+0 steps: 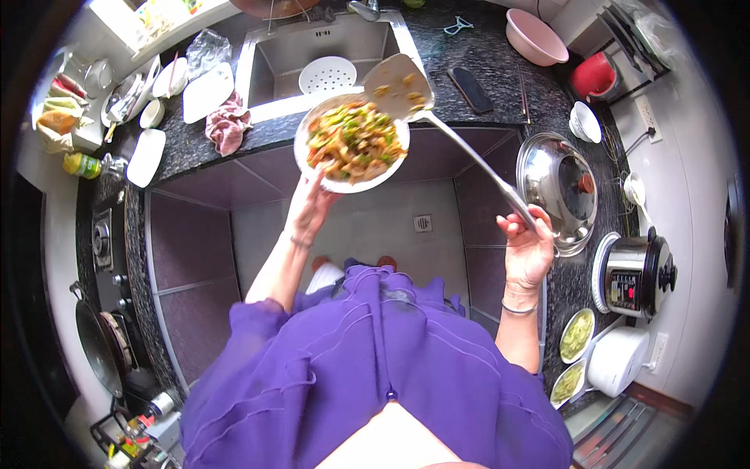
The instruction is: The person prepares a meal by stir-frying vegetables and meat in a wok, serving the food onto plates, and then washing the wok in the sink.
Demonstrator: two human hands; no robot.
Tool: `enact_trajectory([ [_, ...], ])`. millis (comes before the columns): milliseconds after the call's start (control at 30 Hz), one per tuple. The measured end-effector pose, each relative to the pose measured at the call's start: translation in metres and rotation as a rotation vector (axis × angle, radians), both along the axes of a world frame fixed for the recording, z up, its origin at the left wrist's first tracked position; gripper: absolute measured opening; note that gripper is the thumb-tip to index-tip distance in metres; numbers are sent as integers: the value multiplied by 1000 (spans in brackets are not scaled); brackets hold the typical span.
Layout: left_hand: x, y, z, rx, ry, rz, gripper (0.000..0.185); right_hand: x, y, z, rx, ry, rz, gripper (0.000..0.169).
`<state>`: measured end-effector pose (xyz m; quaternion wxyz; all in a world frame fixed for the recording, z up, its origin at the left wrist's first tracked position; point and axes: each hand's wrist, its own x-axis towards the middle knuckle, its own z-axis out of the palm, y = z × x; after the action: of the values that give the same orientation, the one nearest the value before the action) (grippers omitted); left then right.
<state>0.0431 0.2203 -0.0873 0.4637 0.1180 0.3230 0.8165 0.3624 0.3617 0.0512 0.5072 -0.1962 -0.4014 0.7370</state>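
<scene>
My left hand (313, 202) grips the near rim of a white bowl (366, 186), its thumb over the edge. Stir-fried food (354, 140) with green and orange pieces heaps the bowl, which hangs in front of the counter edge near the sink. In my right hand (527, 246) is the long handle of a metal wok spatula (398, 88). The spatula's broad blade is over the bowl's far right rim, with bits of food stuck on it. Whether the blade touches the rim I cannot tell.
Behind the bowl is a steel sink (404, 35) with a white perforated tray (328, 73). A phone (470, 89) lies on the right counter, near a domed steel lid (536, 176) and a pressure cooker (630, 275). At left are a crumpled cloth (227, 124) and a wok (96, 343).
</scene>
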Motion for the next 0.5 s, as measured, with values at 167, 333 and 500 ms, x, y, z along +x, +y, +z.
enact_trajectory([
  [167, -34, 9, -22, 22, 65, -83, 43, 1, -33, -41, 71, 54, -160, 25],
  [333, -52, 23, -41, 41, 184, -206, 44, 12, -86, -72, 119, 65, -298, 25],
  [500, -65, -35, -59, -131, 303, -271, 34, -19, -171, -103, 16, 193, -276, 24],
])
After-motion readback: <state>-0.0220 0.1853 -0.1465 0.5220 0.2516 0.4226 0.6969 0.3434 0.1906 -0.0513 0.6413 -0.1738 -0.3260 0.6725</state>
